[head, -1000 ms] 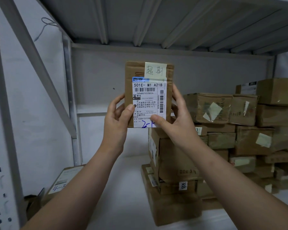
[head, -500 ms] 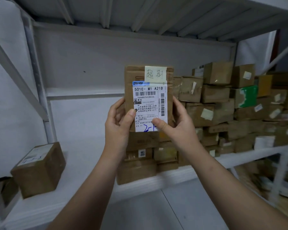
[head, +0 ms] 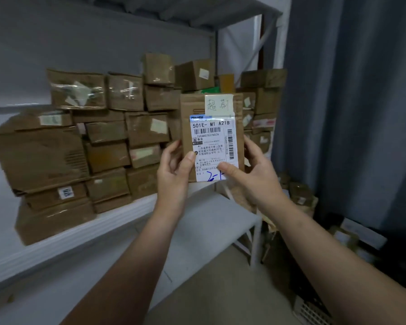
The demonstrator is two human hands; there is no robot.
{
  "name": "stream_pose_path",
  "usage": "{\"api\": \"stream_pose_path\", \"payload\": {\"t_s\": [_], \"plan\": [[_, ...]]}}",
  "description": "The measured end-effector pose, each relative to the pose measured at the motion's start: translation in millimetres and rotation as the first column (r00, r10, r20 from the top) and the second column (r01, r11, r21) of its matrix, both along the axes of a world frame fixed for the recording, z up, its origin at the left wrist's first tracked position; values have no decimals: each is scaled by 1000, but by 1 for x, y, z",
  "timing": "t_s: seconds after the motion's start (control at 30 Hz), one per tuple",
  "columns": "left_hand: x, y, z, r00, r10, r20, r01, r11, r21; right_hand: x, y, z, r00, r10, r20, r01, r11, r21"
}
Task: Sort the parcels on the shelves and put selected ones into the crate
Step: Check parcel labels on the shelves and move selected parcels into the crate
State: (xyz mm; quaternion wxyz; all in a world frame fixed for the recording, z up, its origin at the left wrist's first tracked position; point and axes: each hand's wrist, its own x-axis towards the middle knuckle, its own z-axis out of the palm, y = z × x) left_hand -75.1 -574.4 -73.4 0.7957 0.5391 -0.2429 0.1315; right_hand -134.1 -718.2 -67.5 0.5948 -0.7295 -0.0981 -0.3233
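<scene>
A flat brown cardboard parcel (head: 212, 109) is held upright in front of me, with a white shipping label and a pale yellow handwritten note on its face. My left hand (head: 174, 170) grips its lower left edge, thumb on the label. My right hand (head: 256, 174) grips the lower right edge, thumb pressed near the blue "2-1" mark. A white crate (head: 311, 310) shows only as a gridded corner at the bottom right, below my right forearm.
Several taped brown parcels are stacked on the white shelf (head: 117, 221) to the left and behind, the largest box (head: 40, 158) at far left. A blue-grey curtain (head: 352, 102) hangs on the right. More parcels (head: 300, 195) lie low by the shelf post.
My view has swung to the right along the shelf and down; the stacks now fill the left and the curtain appears. Both hands keep the same hold on the parcel.
</scene>
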Motion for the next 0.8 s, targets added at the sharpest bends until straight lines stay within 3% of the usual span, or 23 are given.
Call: {"api": "stream_pose_path", "payload": {"t_s": [0.37, 0.63, 0.8], "plan": [[-33, -186, -49, 919, -379, -110, 389, 917, 93, -79, -157, -51, 931, -349, -105, 356, 933, 54], [11, -328, -128, 755, -568, -328, 650, 711, 268, -70, -279, -127, 822, -459, -338, 522, 844, 122], [65, -417, -169, 628, -624, -466, 775, 557, 299, -33, -359, -159, 725, -512, -462, 629, 765, 140]]}}
